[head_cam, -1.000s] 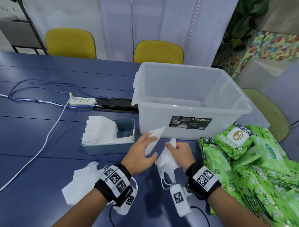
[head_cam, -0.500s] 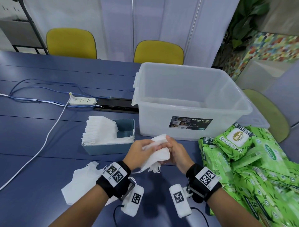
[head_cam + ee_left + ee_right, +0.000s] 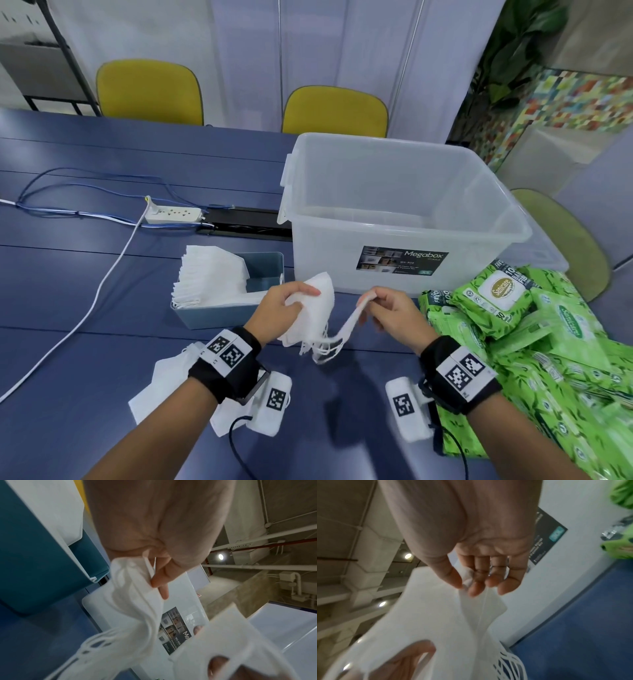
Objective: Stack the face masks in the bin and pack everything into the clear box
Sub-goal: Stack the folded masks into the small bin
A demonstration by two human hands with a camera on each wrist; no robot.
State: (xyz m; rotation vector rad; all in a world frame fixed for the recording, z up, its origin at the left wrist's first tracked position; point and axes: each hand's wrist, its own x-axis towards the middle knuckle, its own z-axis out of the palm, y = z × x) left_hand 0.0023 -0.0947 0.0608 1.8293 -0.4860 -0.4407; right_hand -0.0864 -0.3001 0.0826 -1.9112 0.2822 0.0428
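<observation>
Blue surface (image 3: 85,342) – landmark: clear box (image 3: 394,212), open-topped. Left of box: teal bin (image 3: 219,313) with a row of white masks (image 3: 212,277). In front of box: left hand (image 3: 277,311) grips a face mask (image 3: 315,308); right hand (image 3: 390,315) pinches its strip end. Right of box: green wipe packs (image 3: 513,308), heaped. Loose masks (image 3: 168,383) near left of box, under the left wrist.

We see left hand (image 3: 279,310) gripping white mask (image 3: 315,308), right hand (image 3: 390,313) pinching its ear-loop end (image 3: 364,303) above blue tabletop (image 3: 68,291). Bin (image 3: 233,310) holds stacked masks (image 3: 212,277); clear box (image 3: 394,212) behind; green wipe packs (image 3: 513,325) right.
</observation>
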